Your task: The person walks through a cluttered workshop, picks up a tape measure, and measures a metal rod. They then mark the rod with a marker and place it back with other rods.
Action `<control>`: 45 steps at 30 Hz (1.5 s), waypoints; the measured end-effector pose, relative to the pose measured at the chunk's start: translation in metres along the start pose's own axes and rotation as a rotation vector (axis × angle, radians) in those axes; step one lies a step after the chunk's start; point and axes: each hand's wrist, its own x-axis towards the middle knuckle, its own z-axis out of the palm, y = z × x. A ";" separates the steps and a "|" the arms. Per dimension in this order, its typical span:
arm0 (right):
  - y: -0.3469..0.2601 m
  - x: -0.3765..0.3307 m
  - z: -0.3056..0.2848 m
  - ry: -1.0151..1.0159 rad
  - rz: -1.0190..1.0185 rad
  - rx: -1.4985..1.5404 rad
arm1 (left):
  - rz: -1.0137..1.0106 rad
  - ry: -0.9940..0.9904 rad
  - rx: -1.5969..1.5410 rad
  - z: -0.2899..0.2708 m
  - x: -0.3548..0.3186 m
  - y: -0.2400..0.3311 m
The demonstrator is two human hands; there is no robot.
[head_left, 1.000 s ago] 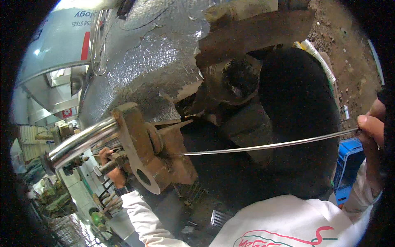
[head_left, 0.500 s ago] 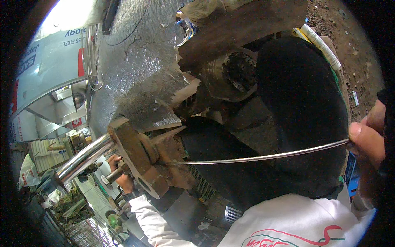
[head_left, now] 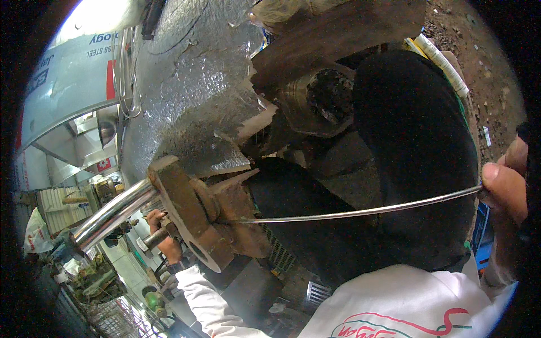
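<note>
A thin, shiny metal rod (head_left: 360, 213) runs across my lap, bowed slightly. Its far-right end is pinched between the thumb and fingers of my right hand (head_left: 507, 186). The rod's left end meets a rusty steel block (head_left: 191, 217), where the contact is hidden. From that block a thick polished shaft (head_left: 115, 214) slants down to the left. Behind the block, my left hand (head_left: 167, 245) has its fingers curled beside a stubby bolt-like metal pin (head_left: 153, 239); what they close on is mostly hidden by the steel.
Crinkled silvery sheeting (head_left: 186, 84) with a torn edge covers the upper left. Beyond my knees sits a large hexagonal metal piece (head_left: 318, 104). A white tube (head_left: 442, 65) lies by my right leg, near dirt ground (head_left: 479, 62). A green ball-like object (head_left: 153, 301) shows at lower left.
The rod's right end and my right hand sit slightly higher in the picture. The steel block appears shifted a little to the right. Both hands keep their grip.
</note>
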 end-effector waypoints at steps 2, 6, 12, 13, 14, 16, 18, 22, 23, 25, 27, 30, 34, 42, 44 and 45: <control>0.002 0.004 0.006 -0.018 -0.022 -0.009 | -0.016 0.012 -0.030 -0.005 -0.008 -0.001; -0.001 -0.001 0.006 0.004 -0.040 -0.028 | 0.012 0.006 -0.058 0.006 0.002 0.012; 0.003 0.006 -0.007 0.048 -0.140 -0.070 | 0.072 -0.004 0.028 0.006 0.000 0.021; 0.000 0.008 -0.009 0.058 -0.175 -0.086 | 0.099 -0.011 0.077 0.007 0.001 0.023; -0.003 0.006 -0.012 0.076 -0.213 -0.107 | 0.096 -0.044 0.110 0.006 0.007 0.018; -0.015 0.010 -0.012 0.107 -0.346 -0.156 | 0.158 -0.087 0.170 -0.003 0.014 0.012; -0.029 0.010 -0.010 0.157 -0.511 -0.225 | 0.095 -0.116 0.168 -0.001 0.025 0.013; -0.058 -0.006 -0.022 0.261 -0.858 -0.324 | 0.070 -0.136 -0.112 0.001 0.051 0.039; -0.060 -0.009 -0.026 0.289 -0.926 -0.330 | 0.139 -0.114 -0.084 -0.001 0.053 0.046; -0.085 -0.010 -0.020 0.287 -1.038 -0.357 | 0.221 -0.075 -0.113 0.004 0.045 0.037; -0.121 -0.013 -0.006 0.270 -1.070 -0.371 | 0.255 -0.021 -0.122 0.010 0.038 0.032; -0.199 -0.018 0.027 0.132 -1.044 -0.342 | 0.253 0.051 -0.215 0.017 0.038 0.020; -0.290 -0.034 0.063 0.011 -0.836 -0.139 | 0.170 0.005 -0.285 0.017 0.034 0.020; -0.353 -0.047 0.083 -0.336 -0.499 -0.229 | 0.075 -0.064 -0.329 0.007 0.034 0.019; -0.362 -0.050 0.085 -0.365 -0.438 -0.287 | 0.040 -0.097 -0.358 0.004 0.040 0.019; -0.367 -0.054 0.086 -0.381 -0.404 -0.316 | 0.020 -0.116 -0.373 0.004 0.041 0.019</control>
